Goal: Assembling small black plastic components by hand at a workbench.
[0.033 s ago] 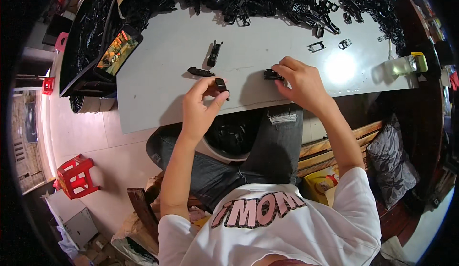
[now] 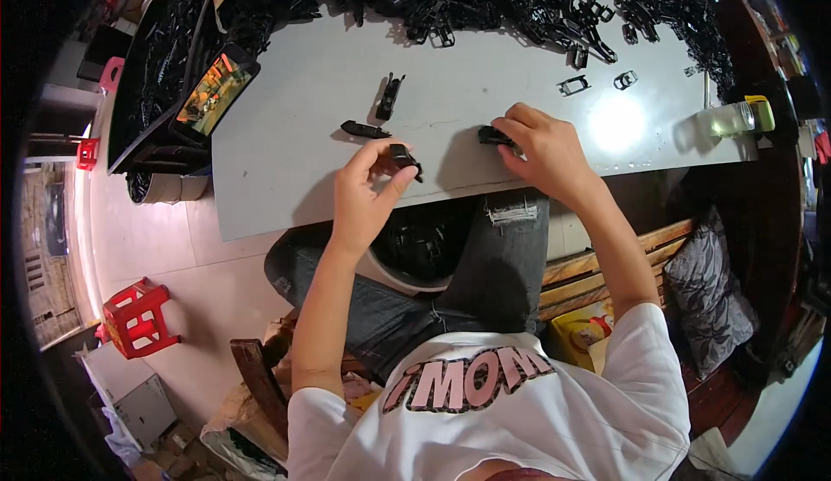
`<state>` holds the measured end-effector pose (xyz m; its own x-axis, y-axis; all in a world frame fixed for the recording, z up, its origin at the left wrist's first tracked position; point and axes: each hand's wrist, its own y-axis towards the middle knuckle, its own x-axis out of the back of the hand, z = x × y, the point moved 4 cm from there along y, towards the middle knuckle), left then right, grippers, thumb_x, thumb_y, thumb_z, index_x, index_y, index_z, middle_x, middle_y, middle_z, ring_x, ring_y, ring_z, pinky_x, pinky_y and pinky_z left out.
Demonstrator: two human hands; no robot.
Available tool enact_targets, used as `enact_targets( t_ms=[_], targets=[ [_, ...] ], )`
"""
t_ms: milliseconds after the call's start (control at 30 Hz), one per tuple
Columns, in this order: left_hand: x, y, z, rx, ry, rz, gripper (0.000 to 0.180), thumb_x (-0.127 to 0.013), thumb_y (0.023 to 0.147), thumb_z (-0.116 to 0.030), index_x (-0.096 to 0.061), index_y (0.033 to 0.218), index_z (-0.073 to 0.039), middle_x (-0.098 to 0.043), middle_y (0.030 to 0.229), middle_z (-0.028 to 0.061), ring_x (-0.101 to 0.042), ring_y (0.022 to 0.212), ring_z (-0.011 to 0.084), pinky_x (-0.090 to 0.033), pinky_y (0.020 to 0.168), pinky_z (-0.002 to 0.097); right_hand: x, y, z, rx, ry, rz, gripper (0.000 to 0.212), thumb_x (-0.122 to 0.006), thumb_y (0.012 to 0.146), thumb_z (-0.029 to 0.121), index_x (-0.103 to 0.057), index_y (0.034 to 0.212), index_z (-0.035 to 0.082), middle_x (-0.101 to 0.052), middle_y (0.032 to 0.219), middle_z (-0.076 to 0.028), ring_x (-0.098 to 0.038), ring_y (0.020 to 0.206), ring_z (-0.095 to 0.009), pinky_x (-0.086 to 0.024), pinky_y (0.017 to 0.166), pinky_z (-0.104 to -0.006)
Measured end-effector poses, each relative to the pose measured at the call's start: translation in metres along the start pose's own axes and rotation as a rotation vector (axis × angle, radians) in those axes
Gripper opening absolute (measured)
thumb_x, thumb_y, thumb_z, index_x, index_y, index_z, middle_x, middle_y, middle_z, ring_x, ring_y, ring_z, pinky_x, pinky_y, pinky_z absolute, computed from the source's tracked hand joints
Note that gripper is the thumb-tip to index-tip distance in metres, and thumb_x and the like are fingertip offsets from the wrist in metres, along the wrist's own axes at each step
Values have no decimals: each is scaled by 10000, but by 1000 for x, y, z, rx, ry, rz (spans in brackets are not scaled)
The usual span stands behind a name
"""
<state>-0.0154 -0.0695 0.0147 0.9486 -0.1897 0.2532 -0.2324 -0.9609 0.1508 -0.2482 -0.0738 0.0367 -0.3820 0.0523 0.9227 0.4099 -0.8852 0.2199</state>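
Observation:
Between the thumb and fingers of my left hand [image 2: 368, 185] is a small black plastic part [image 2: 403, 159], held just above the table's near edge. My right hand [image 2: 538, 148] is closed on another black plastic part [image 2: 493, 136] at the tabletop; the fingers cover much of it. Beyond my left hand, a long black piece [image 2: 389, 98] and a flatter, pointed black piece [image 2: 364, 130] lie on the table. To the right and farther back are two small frame-like pieces, one dark-rimmed [image 2: 572, 86] and one paler [image 2: 625, 80].
A large heap of black plastic parts [image 2: 485, 5] covers the table's far side. A phone [image 2: 214, 92] leans at the left by a bin of black parts. A clear jar [image 2: 731, 118] lies at the right edge. Below the grey table [image 2: 286, 161] a tub [image 2: 420, 247] holds dark parts.
The black part in my left hand has tilted and shifted slightly to the right, with the hand. My right hand has barely moved.

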Motion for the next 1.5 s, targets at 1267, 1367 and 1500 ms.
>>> enact_targets(
  t_ms=[1267, 1367, 1500],
  targets=[
    [-11, -18, 8, 139, -325, 87, 275, -580, 873, -13, -573, 1147, 5, -635, 931, 70, -624, 684, 108, -503, 615, 236, -55, 0, 47, -432, 1348, 233, 165, -715, 791, 28, -558, 841, 26, -548, 748, 20, -507, 649, -43, -395, 548, -191],
    [-12, -18, 5, 101, -230, 115, 252, -570, 877, -14, -586, 1127, 4, -641, 955, 75, -626, 677, 118, -504, 620, 231, -60, -9, 44, -393, 1320, 187, 164, -704, 807, 34, -549, 860, 27, -554, 767, 12, -511, 646, -38, -396, 542, -186],
    [-14, -21, 5, 94, -317, 115, 192, -574, 885, -40, -595, 1069, 12, -637, 934, 63, -623, 683, 112, -496, 615, 228, -53, -7, 47, -325, 1390, 269, 127, -662, 849, 46, -548, 898, 24, -555, 792, 8, -534, 664, -55, -438, 589, -201]
  ],
)
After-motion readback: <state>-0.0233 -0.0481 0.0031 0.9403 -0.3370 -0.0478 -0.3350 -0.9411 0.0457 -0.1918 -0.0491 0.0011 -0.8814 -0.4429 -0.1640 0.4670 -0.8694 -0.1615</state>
